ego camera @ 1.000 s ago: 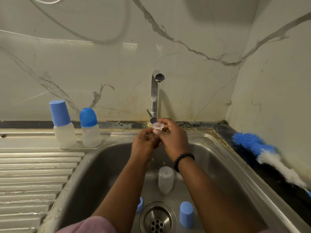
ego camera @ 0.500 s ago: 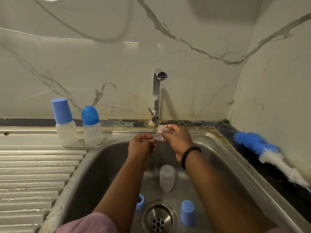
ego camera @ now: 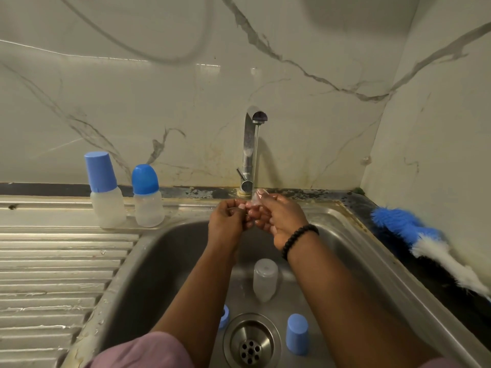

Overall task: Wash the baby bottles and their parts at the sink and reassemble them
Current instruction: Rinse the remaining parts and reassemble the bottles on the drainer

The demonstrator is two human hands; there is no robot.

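1. The step in hand looks like rinsing the teat [ego camera: 257, 197], a small clear part held under the tap [ego camera: 251, 144], whose thin stream falls right onto it, above the back of the sink [ego camera: 353, 235].
2. The right hand [ego camera: 281, 216] pinches the teat between thumb and curled fingers. The left hand [ego camera: 229, 221] is curled too, its fingertips meeting the right hand's at the part; whether it grips the teat or something thinner, I cannot tell.
3. To do it well, I would turn the teat slowly so water runs through the inside as well as over the outside, and squeeze it lightly to flush the tip.
4. Hold it low and firm: a wet, soft part slips easily, and the drain [ego camera: 251, 343] lies directly below.
5. Still in the sink and probably waiting: a clear bottle [ego camera: 265, 280] lying on its side, a blue cap [ego camera: 297, 338] beside the drain, and a blue ring [ego camera: 224, 316] half hidden by the left arm.
6. Two capped bottles [ego camera: 127, 197] stand on the ledge to the left; the brush [ego camera: 425, 240] lies on the right counter.
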